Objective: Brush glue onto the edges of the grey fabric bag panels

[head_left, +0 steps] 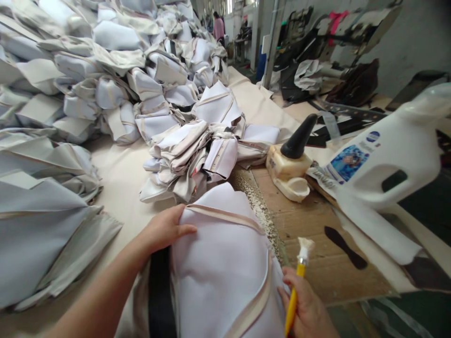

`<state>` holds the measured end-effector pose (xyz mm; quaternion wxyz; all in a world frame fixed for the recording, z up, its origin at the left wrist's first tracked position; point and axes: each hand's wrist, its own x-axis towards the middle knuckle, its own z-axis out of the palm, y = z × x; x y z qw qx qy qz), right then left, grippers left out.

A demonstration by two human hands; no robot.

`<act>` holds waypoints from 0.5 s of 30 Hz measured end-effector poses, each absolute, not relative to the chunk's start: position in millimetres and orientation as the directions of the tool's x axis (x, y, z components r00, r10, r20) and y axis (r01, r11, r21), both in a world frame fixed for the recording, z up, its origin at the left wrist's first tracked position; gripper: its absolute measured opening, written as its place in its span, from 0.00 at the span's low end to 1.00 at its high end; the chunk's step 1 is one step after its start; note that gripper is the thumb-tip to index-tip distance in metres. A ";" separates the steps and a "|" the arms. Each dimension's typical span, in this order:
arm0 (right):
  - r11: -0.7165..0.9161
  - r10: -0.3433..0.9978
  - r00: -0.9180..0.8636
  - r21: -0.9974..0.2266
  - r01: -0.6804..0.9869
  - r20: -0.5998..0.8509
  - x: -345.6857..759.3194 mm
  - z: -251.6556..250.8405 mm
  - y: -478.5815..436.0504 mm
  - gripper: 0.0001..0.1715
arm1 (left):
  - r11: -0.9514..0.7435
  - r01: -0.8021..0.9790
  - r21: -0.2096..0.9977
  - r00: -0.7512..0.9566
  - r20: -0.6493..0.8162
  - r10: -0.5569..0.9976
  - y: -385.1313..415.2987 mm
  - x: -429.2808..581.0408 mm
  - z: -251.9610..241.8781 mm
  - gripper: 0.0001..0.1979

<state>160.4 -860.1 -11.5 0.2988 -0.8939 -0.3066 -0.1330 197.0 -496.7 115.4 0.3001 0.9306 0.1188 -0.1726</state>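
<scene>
A white fabric piece (218, 263) with beige trim lies in front of me, partly over a brown cardboard sheet (317, 263). My left hand (165, 230) rests on its upper left edge, fingers curled over the fabric. My right hand (306, 305) is closed around a yellow-handled brush (298, 277) with pale, glue-coated bristles pointing up, just right of the fabric's beige edge. A black strap (160, 291) runs under the piece near my left wrist.
Piles of similar white and beige pieces (141, 84) cover the table at left and back. A glue pot with a black cone spout (294, 157) and a large white plastic jug (384, 155) sit at right. A person (218, 27) stands far back.
</scene>
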 end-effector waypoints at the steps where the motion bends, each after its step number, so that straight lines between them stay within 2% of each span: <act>1: -0.645 0.488 0.739 -0.377 0.664 0.465 160.0 -16.8 -862.3 0.11 | -0.856 0.287 0.431 0.916 -0.385 0.114 -502.1 209.9 112.6 0.23; 3: -0.665 0.524 0.676 -0.247 0.704 0.517 163.5 -23.2 -860.9 0.11 | -0.938 0.246 0.243 0.930 -0.332 0.158 -515.4 233.1 103.0 0.24; 5: -0.697 0.557 0.655 -0.140 0.703 0.511 170.4 -24.3 -855.8 0.12 | -0.973 0.220 0.074 0.963 -0.174 0.205 -535.6 246.2 92.7 0.24; 7: -0.728 0.578 0.655 -0.054 0.683 0.487 176.9 -23.1 -851.4 0.14 | -0.991 0.133 0.006 0.991 -0.011 0.133 -564.3 247.6 83.9 0.25; 9: -0.735 0.598 0.648 0.000 0.678 0.472 180.6 -22.6 -849.5 0.16 | -0.995 -0.084 0.060 0.996 0.035 -0.082 -598.0 242.5 75.4 0.26; 11: -0.721 0.618 0.641 0.004 0.692 0.455 182.3 -23.4 -849.9 0.16 | -0.933 -0.324 0.158 0.945 0.013 -0.326 -628.5 238.8 65.4 0.28; 12: -0.718 0.622 0.643 -0.003 0.696 0.447 183.1 -23.7 -850.8 0.16 | -0.900 -0.389 0.195 0.918 -0.001 -0.397 -639.8 239.1 59.7 0.30; 13: -0.716 0.622 0.649 -0.018 0.698 0.437 184.6 -23.3 -852.2 0.16 | -0.885 -0.410 0.220 0.906 -0.018 -0.424 -647.5 240.9 53.7 0.31; 15: -0.696 0.622 0.661 -0.090 0.712 0.419 191.6 -18.5 -857.1 0.12 | -0.900 -0.350 0.259 0.922 -0.073 -0.379 -652.2 247.2 42.3 0.32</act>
